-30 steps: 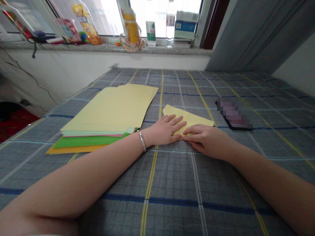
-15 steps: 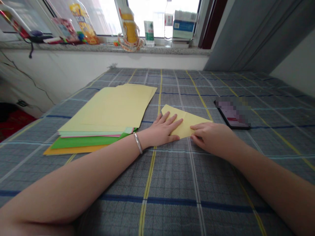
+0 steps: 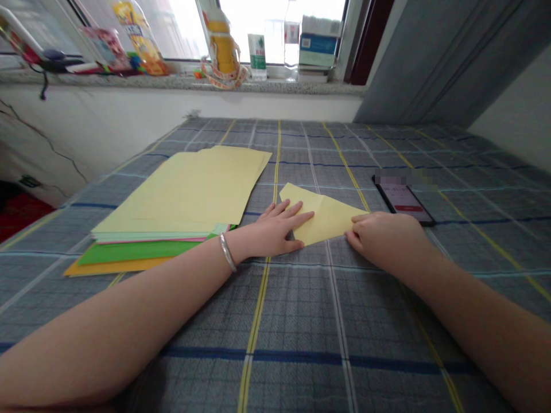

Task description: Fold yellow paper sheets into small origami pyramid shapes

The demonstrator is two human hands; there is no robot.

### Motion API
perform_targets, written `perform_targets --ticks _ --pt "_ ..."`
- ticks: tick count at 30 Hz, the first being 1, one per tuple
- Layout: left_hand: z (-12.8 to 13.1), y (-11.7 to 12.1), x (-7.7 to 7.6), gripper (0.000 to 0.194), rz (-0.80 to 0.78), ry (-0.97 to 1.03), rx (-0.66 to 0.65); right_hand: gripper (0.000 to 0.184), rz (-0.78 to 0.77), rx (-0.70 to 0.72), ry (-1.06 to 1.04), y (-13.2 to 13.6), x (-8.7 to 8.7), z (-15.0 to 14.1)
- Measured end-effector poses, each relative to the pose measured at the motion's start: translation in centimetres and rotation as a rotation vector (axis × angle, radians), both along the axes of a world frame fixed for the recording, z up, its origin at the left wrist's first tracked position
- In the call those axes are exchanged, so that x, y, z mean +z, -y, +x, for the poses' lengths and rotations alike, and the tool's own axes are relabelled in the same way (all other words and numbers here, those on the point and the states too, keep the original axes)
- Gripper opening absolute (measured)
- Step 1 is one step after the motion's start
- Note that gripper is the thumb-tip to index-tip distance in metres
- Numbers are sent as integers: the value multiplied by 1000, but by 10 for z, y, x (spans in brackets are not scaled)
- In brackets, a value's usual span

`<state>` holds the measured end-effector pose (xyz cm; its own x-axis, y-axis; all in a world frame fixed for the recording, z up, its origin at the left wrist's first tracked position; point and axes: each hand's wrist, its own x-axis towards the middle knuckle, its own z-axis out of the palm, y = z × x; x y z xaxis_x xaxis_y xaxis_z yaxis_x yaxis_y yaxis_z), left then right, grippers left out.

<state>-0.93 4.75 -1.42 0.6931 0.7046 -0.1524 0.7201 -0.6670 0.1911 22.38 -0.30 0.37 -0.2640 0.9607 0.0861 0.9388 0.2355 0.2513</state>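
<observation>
A folded sheet of yellow paper (image 3: 329, 217) lies flat in front of me, its narrow tip pointing right. My left hand (image 3: 279, 226) rests on its left part with fingers spread; a silver bangle circles that wrist. At the tip, my right hand (image 3: 381, 235) is closed, thumb and curled fingers pinching the paper's right corner. Left of my left hand lies a stack of coloured paper (image 3: 189, 186), yellow on top, with pale green, pink, green and orange edges showing beneath.
A phone (image 3: 402, 201) with a lit screen lies beyond my right hand. The surface is covered by a grey checked cloth (image 3: 297, 310). On the windowsill (image 3: 267, 86) behind stand a yellow bottle (image 3: 222, 49), a tube (image 3: 257, 57), a clear bottle (image 3: 291, 43) and boxes (image 3: 318, 43).
My right hand has slid right along the paper's lower edge to its tip. My left hand stays spread on the paper, shifted slightly left. The view has moved a little.
</observation>
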Motion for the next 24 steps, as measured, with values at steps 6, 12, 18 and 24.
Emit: perform_targets --ticks 6,12,18,24 --pt "-2 -1 -2 69 -4 16 -18 37 -2 -63 84 -3 0 1" --pt "-4 1 -6 69 36 57 -22 37 25 -51 98 -1 -1 4" --pt "-5 4 -7 73 113 121 -88 27 145 48 52 7 3 -1" --pt "-5 5 -6 72 127 70 -133 22 50 594 -97 -5 -6 -4"
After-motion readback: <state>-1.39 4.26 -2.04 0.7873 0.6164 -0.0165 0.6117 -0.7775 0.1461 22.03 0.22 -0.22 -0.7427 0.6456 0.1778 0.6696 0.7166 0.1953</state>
